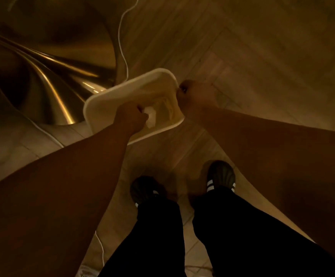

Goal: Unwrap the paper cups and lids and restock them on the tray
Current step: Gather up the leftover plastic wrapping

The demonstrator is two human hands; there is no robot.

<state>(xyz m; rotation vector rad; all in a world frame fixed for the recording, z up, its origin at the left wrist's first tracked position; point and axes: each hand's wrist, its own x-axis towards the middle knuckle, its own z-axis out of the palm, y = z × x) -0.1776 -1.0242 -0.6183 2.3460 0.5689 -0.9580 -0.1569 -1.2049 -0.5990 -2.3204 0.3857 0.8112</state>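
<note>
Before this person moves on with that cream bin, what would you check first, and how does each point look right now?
1. Right hand grips the bin rim: ok.
2. Left hand holds white crumpled wrapping over the bin: ok.
3. Wrapping released: not ok.
4. White cord apart from the shoes: ok.
5. Cups, lids and tray in view: not ok.
6. Bin's contents: cannot tell, too dim.

No words, numbers or labels can be read anywhere here; the light is dim, and nothing in sight carries legible print.
</note>
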